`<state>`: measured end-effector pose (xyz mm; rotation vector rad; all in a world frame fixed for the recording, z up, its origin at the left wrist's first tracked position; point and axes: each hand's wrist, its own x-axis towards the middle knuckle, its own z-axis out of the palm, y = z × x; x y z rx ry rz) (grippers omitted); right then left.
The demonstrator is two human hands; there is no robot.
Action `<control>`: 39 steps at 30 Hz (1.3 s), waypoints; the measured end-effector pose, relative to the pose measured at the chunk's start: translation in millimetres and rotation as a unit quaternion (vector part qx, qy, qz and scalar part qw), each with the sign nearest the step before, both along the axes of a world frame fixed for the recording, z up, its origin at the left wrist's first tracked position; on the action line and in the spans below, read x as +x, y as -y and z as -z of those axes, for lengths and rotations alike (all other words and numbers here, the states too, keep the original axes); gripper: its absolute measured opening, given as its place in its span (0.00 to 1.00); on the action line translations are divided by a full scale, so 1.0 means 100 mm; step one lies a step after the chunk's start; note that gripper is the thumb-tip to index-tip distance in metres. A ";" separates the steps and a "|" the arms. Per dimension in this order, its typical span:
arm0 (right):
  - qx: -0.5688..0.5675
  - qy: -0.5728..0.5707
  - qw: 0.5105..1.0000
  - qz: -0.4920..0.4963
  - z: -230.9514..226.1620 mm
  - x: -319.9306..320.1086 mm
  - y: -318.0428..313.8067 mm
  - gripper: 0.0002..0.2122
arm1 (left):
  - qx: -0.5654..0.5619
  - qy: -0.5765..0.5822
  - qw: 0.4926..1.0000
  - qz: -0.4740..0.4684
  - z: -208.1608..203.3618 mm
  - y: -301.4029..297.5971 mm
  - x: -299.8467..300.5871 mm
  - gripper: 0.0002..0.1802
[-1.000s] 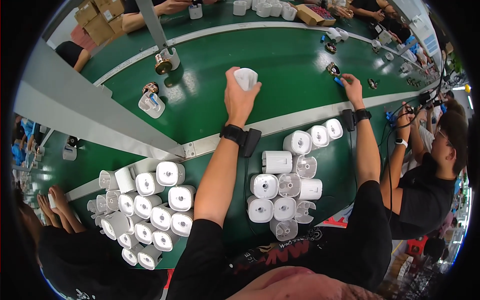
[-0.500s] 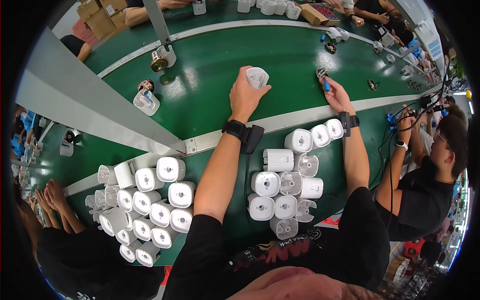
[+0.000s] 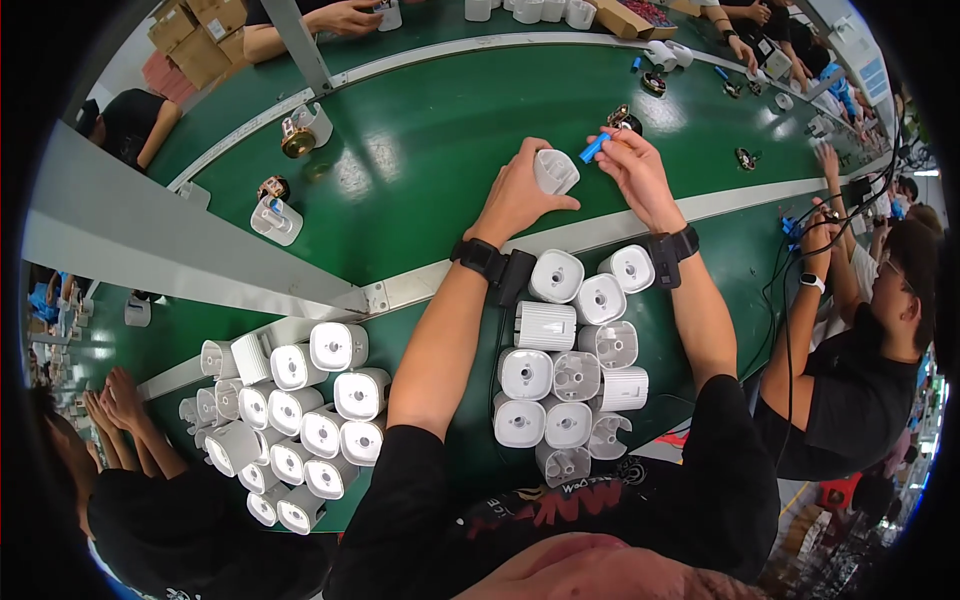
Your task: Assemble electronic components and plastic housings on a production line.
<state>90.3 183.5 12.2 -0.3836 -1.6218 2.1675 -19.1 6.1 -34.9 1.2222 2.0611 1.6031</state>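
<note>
My left hand (image 3: 515,200) is wrapped round the side of a white plastic housing (image 3: 556,173), a hollow cup with rounded corners. It is held tilted above the green table, its open end facing up. Just to the right, my right hand (image 3: 640,178) pinches a blue cylindrical battery (image 3: 594,148), which slants toward the housing but stays apart from it. Beyond those fingers is a round black and copper-coloured assembly (image 3: 624,120); whether it is joined to the battery I cannot tell.
White housings (image 3: 527,373) cluster before me, with another group (image 3: 292,410) at left. A grey post (image 3: 200,220) and metal rail (image 3: 430,280) cross the green table (image 3: 430,130). Two housings with copper-coloured parts (image 3: 297,138) stand far left. Co-workers sit around; black cables hang at right.
My right hand has moved left with the blue battery, bringing it close to the housing. My left hand has shifted slightly right and down, and the housing has turned.
</note>
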 end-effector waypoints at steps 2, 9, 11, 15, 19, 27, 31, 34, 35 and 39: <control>0.051 0.012 0.999 0.007 0.02 0.00 -0.01 0.09 | -0.001 0.003 1.000 0.011 0.01 -0.01 0.01 0.51; 0.174 -0.055 0.983 -0.014 0.15 -0.05 -0.08 0.08 | 0.021 0.024 0.999 0.020 0.07 -0.03 0.01 0.44; 0.198 -0.059 0.978 -0.006 0.17 -0.04 -0.07 0.06 | 0.008 0.025 0.999 0.027 0.07 -0.02 0.02 0.43; 0.289 -0.051 0.956 0.014 0.13 0.00 -0.07 0.04 | 0.002 0.035 0.998 0.051 0.04 0.00 0.02 0.40; 0.412 -0.015 0.911 0.025 0.03 0.04 -0.04 0.05 | 0.054 0.067 0.993 0.080 -0.01 0.03 0.02 0.39; 0.601 0.000 0.799 0.017 -0.01 0.06 0.05 0.08 | 0.077 0.091 0.988 0.093 -0.01 0.03 -0.02 0.41; 0.593 -0.004 0.805 -0.029 -0.04 0.07 0.09 0.11 | 0.090 0.115 0.985 0.088 0.03 0.08 -0.07 0.40; 0.516 0.069 0.847 -0.105 0.00 0.09 0.13 0.16 | 0.082 0.141 0.983 0.078 0.06 0.12 -0.11 0.40; 0.508 0.074 0.850 -0.120 0.01 0.09 0.16 0.19 | 0.077 0.141 0.984 0.072 0.08 0.12 -0.11 0.40; 0.501 0.084 0.846 -0.163 0.03 0.07 0.21 0.28 | 0.067 0.141 0.986 0.060 0.08 0.14 -0.13 0.40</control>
